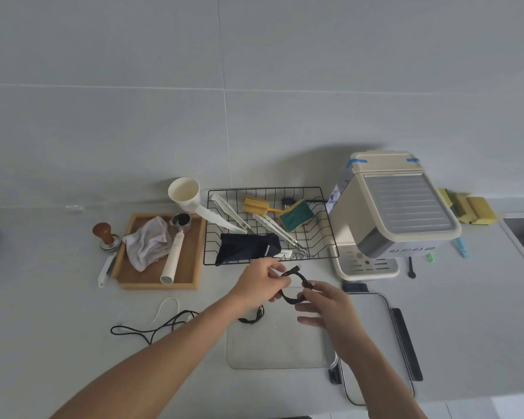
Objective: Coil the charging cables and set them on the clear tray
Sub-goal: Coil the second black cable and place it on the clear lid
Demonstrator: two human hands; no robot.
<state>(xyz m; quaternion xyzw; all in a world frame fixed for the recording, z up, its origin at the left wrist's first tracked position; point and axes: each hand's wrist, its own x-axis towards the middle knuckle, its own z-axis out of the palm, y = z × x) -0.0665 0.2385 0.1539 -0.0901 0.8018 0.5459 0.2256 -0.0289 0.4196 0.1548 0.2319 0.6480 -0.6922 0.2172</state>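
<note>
Left hand (262, 279) and right hand (321, 300) are both up over the bench (58, 343), each pinching a side of a black cable (294, 287) that's wound into a small ring, left fingers curled on the near-left of the loop, right thumb and finger on the right side. It looks braided, kinda matte, and one plug end pokes up and to the right off the top of the ring. Right under it is the clear tray (273, 355), a flat see-through rectangle with rounded corners, and a second coiled black cable (252, 316) already lies on its left edge. Off to the left a loose black cord (152, 329) snakes across the bench, long axis roughly left-right, with a thin white cable (167, 309) looped beside it. The bench is smooth pale grey, backed by a big-tiled grey wall (133, 86).
</note>
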